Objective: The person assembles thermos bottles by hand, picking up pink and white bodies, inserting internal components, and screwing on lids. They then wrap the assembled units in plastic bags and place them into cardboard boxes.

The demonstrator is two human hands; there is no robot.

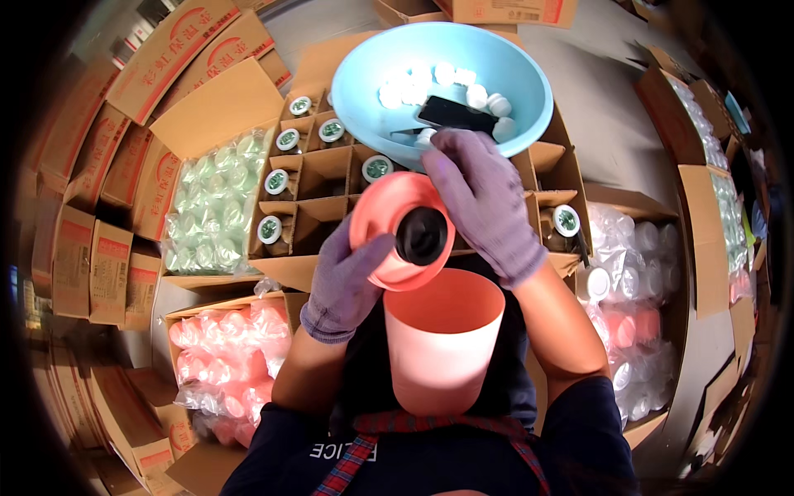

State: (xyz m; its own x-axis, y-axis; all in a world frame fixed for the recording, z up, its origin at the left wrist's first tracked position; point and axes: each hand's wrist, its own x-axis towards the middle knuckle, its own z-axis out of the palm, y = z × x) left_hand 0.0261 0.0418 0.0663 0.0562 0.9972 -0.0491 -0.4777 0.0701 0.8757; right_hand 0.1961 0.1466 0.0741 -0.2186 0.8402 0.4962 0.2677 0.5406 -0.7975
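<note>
My left hand (346, 281), in a pale purple knit glove, grips a round pink plastic lid (382, 217) with a black round part (422, 236) at its centre. The lid is tilted above the open mouth of a pink tapered bucket (442, 355), which stands upright against my body. My right hand (488, 198), gloved alike, is at the near rim of a light blue basin (364, 107), its fingers drawn together. A white cap (426, 137) shows beside those fingertips; whether they hold anything is hidden. Several white caps (475, 97) and a black phone (456, 114) lie in the basin.
Below the basin is a divided cardboard carton (321, 217) holding several jars with green-and-white tops (276, 182). Cartons of wrapped green (219, 202), pink (227, 355) and clear (633, 256) plastic pieces flank me. Closed cartons (169, 62) are stacked at the left.
</note>
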